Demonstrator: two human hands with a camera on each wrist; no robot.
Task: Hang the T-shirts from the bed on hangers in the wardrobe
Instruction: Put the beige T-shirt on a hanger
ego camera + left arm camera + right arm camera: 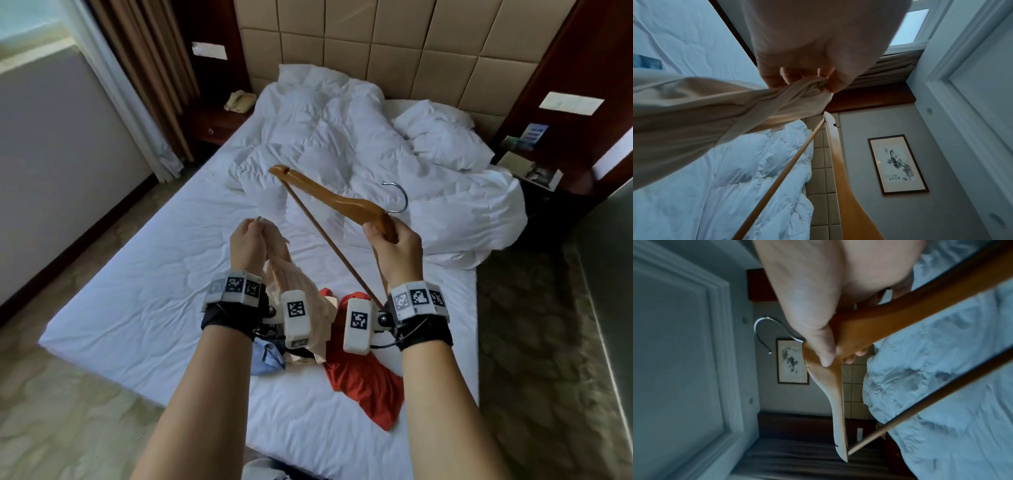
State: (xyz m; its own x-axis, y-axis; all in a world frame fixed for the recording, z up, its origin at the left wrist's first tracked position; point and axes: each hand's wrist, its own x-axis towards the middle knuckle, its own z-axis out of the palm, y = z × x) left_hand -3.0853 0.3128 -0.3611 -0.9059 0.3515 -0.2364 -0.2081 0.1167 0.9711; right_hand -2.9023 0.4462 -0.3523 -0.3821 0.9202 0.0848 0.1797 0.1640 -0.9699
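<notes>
From the head view, the left hand (247, 244) was bunched tight on the top of a beige T-shirt (295, 284), which hung down soft and floppy above the bed (144, 294). The right hand (397, 246) was wrapped round the middle of a wooden hanger (329, 198), with its metal hook (397, 197) at about 1 o'clock from the hand. A red T-shirt (366, 380) and a blue T-shirt (269, 356) lay on the bed at 6 o'clock.

From the left wrist view, the fingers (774, 78) pinched the cloth in a wad. The shirt looked light and would likely slip and fold, so holding it by the neck hole seemed best.

From the right wrist view, the thumb (822, 347) pressed on the hanger's neck. The hanger looked hard, stiff and smooth, so the middle seemed a steady place to hold.
</notes>
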